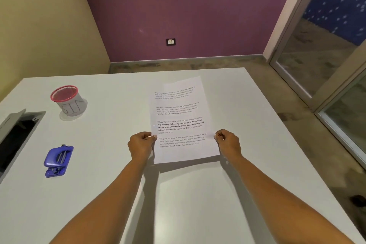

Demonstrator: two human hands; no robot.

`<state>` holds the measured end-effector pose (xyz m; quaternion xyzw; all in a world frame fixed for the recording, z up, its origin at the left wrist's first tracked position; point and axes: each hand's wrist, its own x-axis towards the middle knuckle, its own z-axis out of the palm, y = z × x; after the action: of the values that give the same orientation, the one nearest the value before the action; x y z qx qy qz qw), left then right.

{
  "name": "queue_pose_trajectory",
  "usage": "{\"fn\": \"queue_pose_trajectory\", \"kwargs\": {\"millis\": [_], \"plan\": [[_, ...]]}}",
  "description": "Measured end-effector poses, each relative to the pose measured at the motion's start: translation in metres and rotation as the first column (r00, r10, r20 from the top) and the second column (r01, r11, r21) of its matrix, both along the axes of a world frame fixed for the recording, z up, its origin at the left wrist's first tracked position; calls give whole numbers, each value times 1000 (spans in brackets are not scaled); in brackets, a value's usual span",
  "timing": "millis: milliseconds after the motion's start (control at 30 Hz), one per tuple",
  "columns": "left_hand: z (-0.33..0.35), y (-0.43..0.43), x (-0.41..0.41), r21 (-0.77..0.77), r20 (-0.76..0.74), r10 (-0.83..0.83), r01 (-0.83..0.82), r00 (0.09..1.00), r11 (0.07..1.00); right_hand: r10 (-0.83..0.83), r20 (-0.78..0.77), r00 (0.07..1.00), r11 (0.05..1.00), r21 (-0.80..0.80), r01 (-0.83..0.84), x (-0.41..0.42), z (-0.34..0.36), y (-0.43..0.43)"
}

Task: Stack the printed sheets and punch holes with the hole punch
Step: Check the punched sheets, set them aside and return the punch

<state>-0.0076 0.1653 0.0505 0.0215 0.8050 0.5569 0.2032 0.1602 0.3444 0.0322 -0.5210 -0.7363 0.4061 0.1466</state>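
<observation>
The printed sheets form a white stack with paragraphs of black text, held upright over the middle of the white table; their lower edge is raised and casts a shadow. A second sheet's corner peeks out at the top. My left hand pinches the stack's left edge low down. On the opposite edge, at the same height, my right hand pinches it. The blue hole punch lies on the table far to the left, apart from both hands.
A red-rimmed mesh cup wrapped in labelled paper stands at the back left. An open cable hatch is cut into the table's left edge. Past the right table edge is bare floor and a glass door.
</observation>
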Motion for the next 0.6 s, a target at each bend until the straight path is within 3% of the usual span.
{"fn": "queue_pose_trajectory", "kwargs": {"millis": [600], "plan": [[-45, 298, 17, -83, -58, -171, 166, 984, 983, -81, -56, 995, 993, 77, 86, 25, -42, 285]]}}
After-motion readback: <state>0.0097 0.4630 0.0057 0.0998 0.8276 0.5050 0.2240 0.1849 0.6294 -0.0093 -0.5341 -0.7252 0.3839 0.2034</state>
